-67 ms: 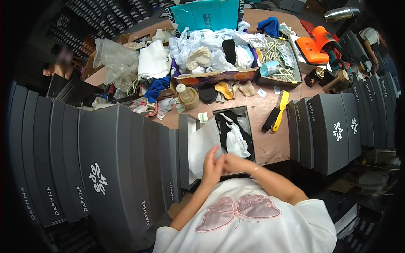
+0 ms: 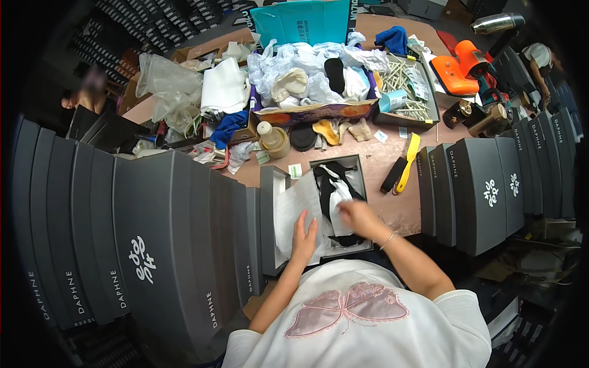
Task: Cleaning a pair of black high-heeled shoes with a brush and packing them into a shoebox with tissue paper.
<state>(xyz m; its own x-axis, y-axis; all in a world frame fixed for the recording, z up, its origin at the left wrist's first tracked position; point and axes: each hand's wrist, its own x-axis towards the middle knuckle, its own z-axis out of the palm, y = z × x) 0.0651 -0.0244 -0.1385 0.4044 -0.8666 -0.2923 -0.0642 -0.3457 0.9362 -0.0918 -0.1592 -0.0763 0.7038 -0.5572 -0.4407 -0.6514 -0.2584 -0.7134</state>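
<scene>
A grey shoebox (image 2: 362, 178) lies uncovered in front of me. In it are black shoes (image 2: 336, 167) with white paper (image 2: 339, 205) tucked among their straps. White tissue paper (image 2: 294, 205) spreads out over the box's left side, across the grey lid (image 2: 270, 184). My left hand (image 2: 304, 238) is over the tissue's near edge, thumb and fingers apart, with nothing visible in it. Above the box's right half is my right hand (image 2: 363, 219), its fingers curled together next to the white paper. Whatever they may hold is hidden.
Stacked grey shoeboxes stand on the left (image 2: 159, 233) and right (image 2: 478, 190). A yellow-handled brush (image 2: 406, 164) lies right of the open box. Farther back are a bottle (image 2: 273, 142), a carton of crumpled paper (image 2: 313, 113), a box of white sticks (image 2: 405, 92) and an orange device (image 2: 455, 76).
My hands have parted. The right one moved right and away from me over the shoes; the left one dropped slightly and its fingers spread, uncovering the box's near end.
</scene>
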